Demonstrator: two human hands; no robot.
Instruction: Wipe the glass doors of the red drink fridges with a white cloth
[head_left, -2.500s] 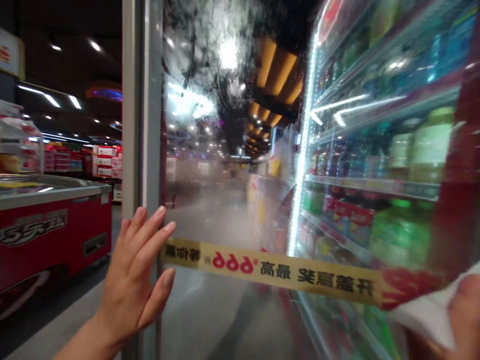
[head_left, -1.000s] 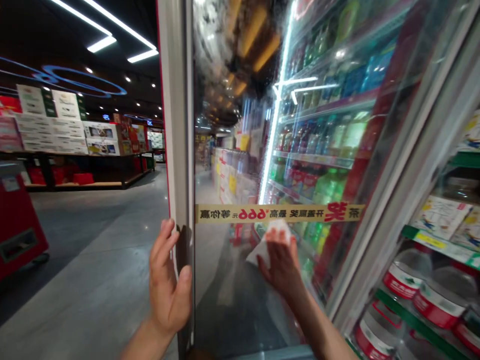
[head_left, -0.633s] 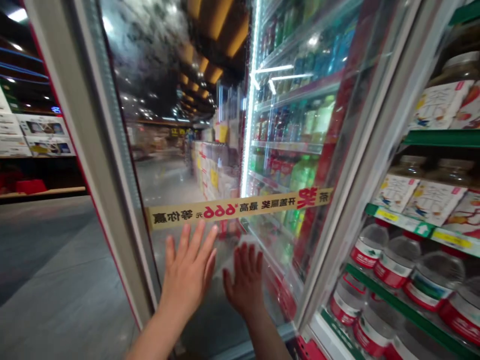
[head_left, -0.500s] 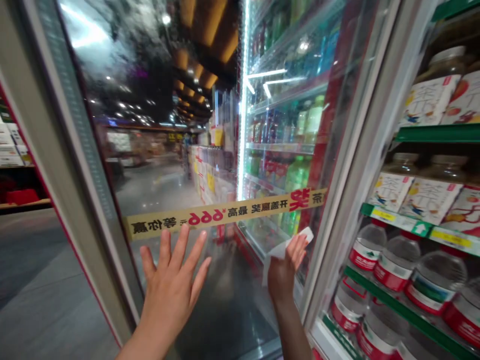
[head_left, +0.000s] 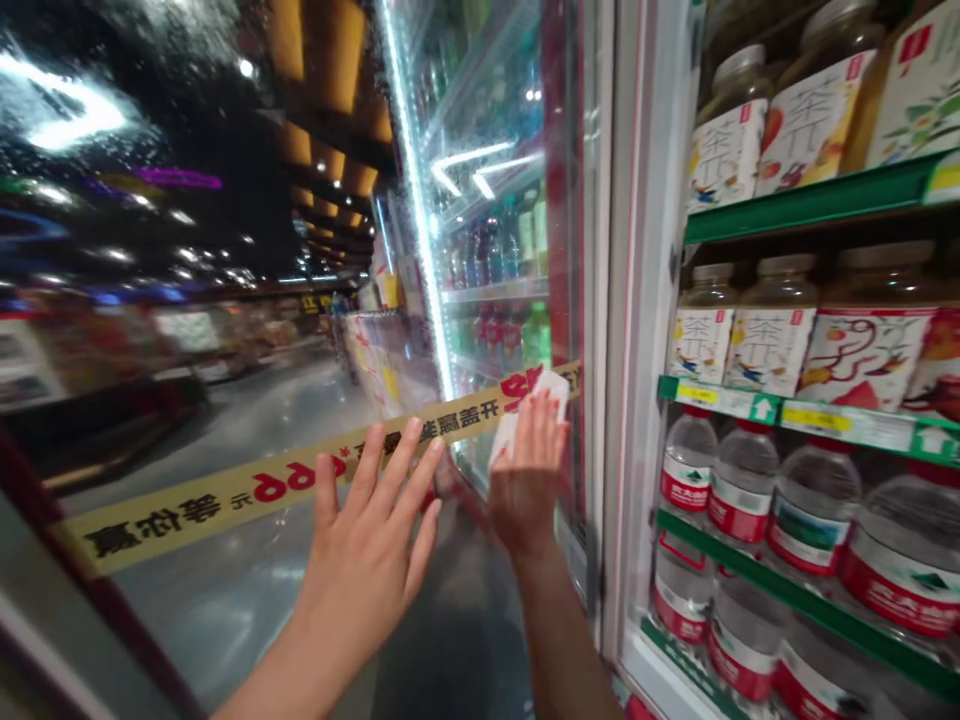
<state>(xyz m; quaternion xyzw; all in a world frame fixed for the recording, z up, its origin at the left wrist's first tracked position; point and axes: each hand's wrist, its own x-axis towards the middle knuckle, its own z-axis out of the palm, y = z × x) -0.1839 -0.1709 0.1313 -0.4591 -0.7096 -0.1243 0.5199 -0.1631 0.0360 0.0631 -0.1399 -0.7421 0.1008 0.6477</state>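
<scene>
My left hand point(head_left: 367, 545) lies with its fingers spread against the glass door point(head_left: 262, 610). Its fingertips overlap a yellow strip point(head_left: 161, 515) with red and black characters that read mirrored from this side. To its right, my right hand point(head_left: 526, 490) presses a white wiping cloth point(head_left: 553, 388) to the glass with outstretched fingers. The cloth shows above and left of those fingers, covering part of the strip near its right end. Its exact material cannot be made out.
On the right, open shelves point(head_left: 825, 200) hold tea bottles point(head_left: 705, 340) above water bottles point(head_left: 814, 510). The door's pale frame point(head_left: 619, 300) runs beside them. Through the glass appear a lit drinks cooler point(head_left: 495, 290), stacked boxes point(head_left: 375, 355) and a shiny floor.
My right hand has moved up with the cloth, from below the strip onto it. The view has turned, so the door and shelves appear shifted left. My left hand stays spread on the glass.
</scene>
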